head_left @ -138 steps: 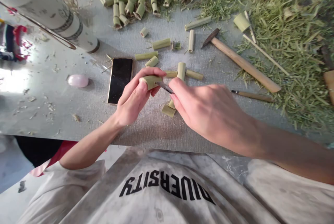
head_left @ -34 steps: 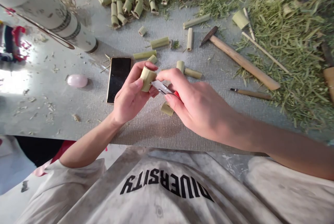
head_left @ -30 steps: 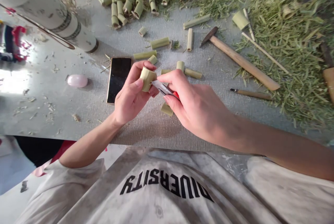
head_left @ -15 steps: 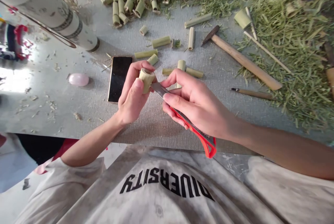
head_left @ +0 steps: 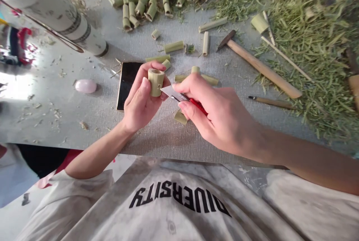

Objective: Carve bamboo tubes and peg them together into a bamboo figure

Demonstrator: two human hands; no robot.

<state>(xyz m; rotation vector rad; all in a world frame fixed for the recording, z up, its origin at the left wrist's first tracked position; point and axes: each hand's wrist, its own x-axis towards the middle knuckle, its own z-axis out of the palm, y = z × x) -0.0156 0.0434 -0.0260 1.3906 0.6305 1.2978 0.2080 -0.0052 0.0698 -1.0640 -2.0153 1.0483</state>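
My left hand [head_left: 141, 100] is closed round a short hollow bamboo piece [head_left: 155, 85], which stands nearly upright with its open end on top. A small notch or hole shows on the piece's right side. In my right hand [head_left: 215, 112] is a red utility knife [head_left: 179, 95], its blade pointing left. The blade's tip is at the bamboo's side, by the notch. Most of the knife's handle is hidden in my fingers. On the table just below the knife lies a cut bamboo piece [head_left: 181, 118], partly covered.
Behind my left hand lies a black phone [head_left: 129, 80], with a pink oval object [head_left: 85, 86] to its left. A hammer [head_left: 260, 63] and a small chisel-like tool [head_left: 270, 101] lie right. Bamboo pieces [head_left: 151, 9] are heaped at the back, green shavings [head_left: 316, 46] at right.
My right hand has turned over the knife, and the blade now points at the bamboo's side with the handle mostly hidden. The bamboo piece has been tilted more upright.
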